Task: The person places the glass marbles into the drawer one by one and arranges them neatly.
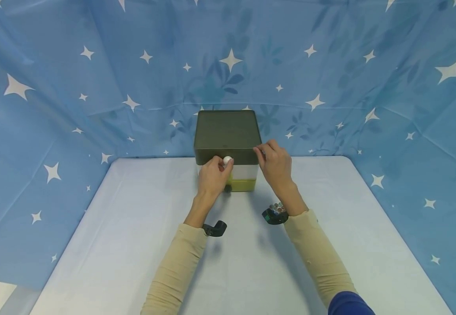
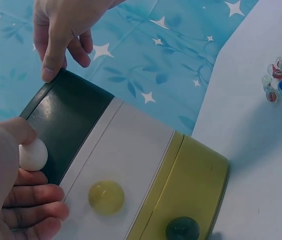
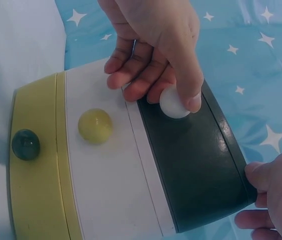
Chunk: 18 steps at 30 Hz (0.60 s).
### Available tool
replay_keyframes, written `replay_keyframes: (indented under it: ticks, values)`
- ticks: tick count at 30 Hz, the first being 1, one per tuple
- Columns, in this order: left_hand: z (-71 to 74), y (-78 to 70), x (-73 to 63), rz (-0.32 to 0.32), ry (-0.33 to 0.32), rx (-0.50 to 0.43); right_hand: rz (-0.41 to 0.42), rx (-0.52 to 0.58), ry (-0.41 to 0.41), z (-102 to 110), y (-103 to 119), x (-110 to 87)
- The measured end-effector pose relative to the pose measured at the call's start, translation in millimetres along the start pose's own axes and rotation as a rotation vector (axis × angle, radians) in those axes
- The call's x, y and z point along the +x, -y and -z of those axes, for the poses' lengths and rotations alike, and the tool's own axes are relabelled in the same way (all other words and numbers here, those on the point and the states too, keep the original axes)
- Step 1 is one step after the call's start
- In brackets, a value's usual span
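Observation:
A small drawer box (image 1: 228,129) stands at the back of the table, with a dark green top tier (image 3: 195,170), a white middle tier (image 2: 126,145) and a yellow-green bottom tier (image 2: 190,180). My left hand (image 1: 214,175) pinches the round white knob (image 3: 174,103) on the green tier between thumb and fingers. The right hand (image 1: 277,164) holds the box's upper right corner, thumb on the edge. Below the left hand, a yellow knob (image 2: 106,197) sits on the white tier and a dark green knob (image 2: 182,229) on the bottom tier. All tiers appear closed.
Several glass marbles (image 2: 278,79) lie clustered on the white table (image 1: 153,210), in front and to the right of the box. A blue curtain (image 1: 133,78) with white stars hangs directly behind the box and along both sides.

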<state>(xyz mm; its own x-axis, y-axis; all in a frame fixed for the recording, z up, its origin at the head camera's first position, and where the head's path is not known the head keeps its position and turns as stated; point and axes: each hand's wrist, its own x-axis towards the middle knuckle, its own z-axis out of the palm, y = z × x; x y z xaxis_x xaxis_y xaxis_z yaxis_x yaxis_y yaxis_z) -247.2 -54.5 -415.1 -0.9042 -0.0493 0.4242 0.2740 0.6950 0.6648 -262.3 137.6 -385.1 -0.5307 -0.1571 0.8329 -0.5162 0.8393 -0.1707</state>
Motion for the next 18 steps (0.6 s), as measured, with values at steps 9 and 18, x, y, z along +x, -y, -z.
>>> replay_keyframes:
  ticks: [9, 18]
  values:
    - [-0.4, 1.3, -3.6, -0.024, -0.014, -0.017, -0.008, 0.013, 0.006, 0.2, 0.3, -0.4]
    - [-1.5, 3.7, -6.5, -0.054, -0.029, -0.034, -0.003, 0.009, 0.014, 0.7, -0.1, 1.6]
